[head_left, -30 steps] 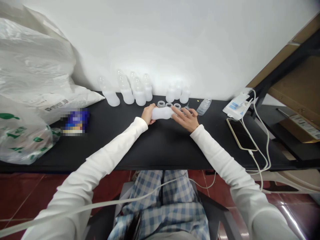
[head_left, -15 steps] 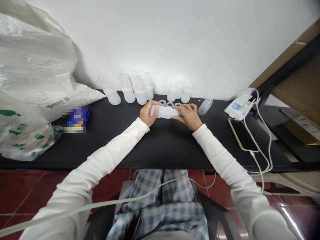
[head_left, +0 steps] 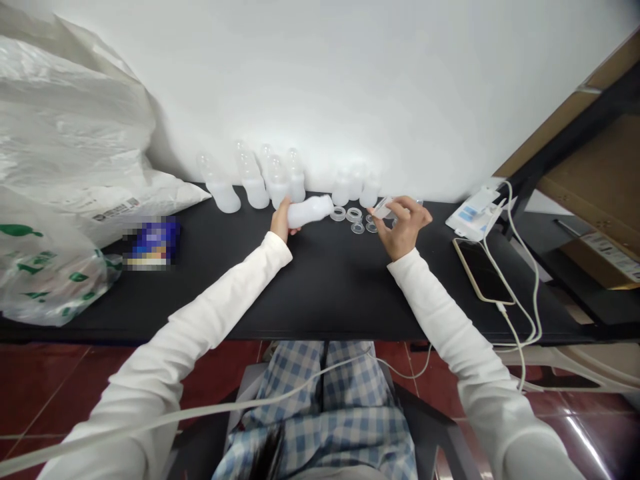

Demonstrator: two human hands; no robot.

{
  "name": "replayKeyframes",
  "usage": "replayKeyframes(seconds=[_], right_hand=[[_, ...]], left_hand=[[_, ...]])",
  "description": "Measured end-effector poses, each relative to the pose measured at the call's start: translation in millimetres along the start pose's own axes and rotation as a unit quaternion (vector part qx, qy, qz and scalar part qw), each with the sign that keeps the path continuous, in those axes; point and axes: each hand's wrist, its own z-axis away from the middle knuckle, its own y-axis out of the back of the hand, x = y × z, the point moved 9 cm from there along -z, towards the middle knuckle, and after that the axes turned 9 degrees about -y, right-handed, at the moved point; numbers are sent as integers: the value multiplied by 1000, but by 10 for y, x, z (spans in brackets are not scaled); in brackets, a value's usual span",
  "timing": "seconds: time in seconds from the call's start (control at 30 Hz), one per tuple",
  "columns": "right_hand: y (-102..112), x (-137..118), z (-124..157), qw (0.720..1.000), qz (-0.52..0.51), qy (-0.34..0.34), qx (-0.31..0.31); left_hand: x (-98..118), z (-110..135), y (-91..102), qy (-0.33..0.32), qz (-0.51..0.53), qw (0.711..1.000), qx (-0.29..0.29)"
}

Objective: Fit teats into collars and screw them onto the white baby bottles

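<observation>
My left hand [head_left: 283,221] is wrapped around the base of a frosted white baby bottle [head_left: 307,211], which lies sideways in the air with its neck tilted slightly up to the right. No cap shows on that neck. Between thumb and fingers of my right hand [head_left: 401,230] is a clear plastic cap [head_left: 383,208], held just above the table. Several clear rings [head_left: 354,215] lie between the two hands. Behind my right hand, the stack of clear caps is almost wholly hidden.
Capped bottles [head_left: 257,190] stand along the wall at left; uncapped bottles [head_left: 369,191] stand right of them. A phone [head_left: 483,270] with white cables lies at right, near a white-and-blue packet [head_left: 470,213]. Plastic bags [head_left: 65,167] and a blue packet [head_left: 154,241] occupy the left.
My right hand has left the bottle and moved right, now pinching a clear cap. The bottle's neck has swung upward in my left hand, and more rings show on the table.
</observation>
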Motion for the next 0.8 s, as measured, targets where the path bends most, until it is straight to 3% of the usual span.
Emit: replayKeyframes(seconds=[0.13, 0.23, 0.33, 0.47, 0.53, 0.63, 0.8], right_hand=[[-32, 30, -63, 997, 1, -41, -58], [-98, 12, -51, 995, 4, -52, -87], [-141, 20, -38, 994, -4, -59, -97], [-145, 68, -40, 994, -7, -71, -86], [-165, 89, -39, 993, 1, -73, -90], [-164, 107, -36, 994, 4, -70, -80], [-116, 172, -34, 993, -36, -99, -53]], left_hand=[[195, 102, -290, -45, 96, 990, -87], [310, 112, -403, -111, 46, 985, -126], [427, -34, -403, -212, -104, 967, -93], [515, -324, -544, -304, -296, 905, -25], [445, -482, -699, -298, -329, 895, -28], [286, -665, -862, -262, -338, 904, -23], [56, -782, -956, -192, -322, 927, -24]])
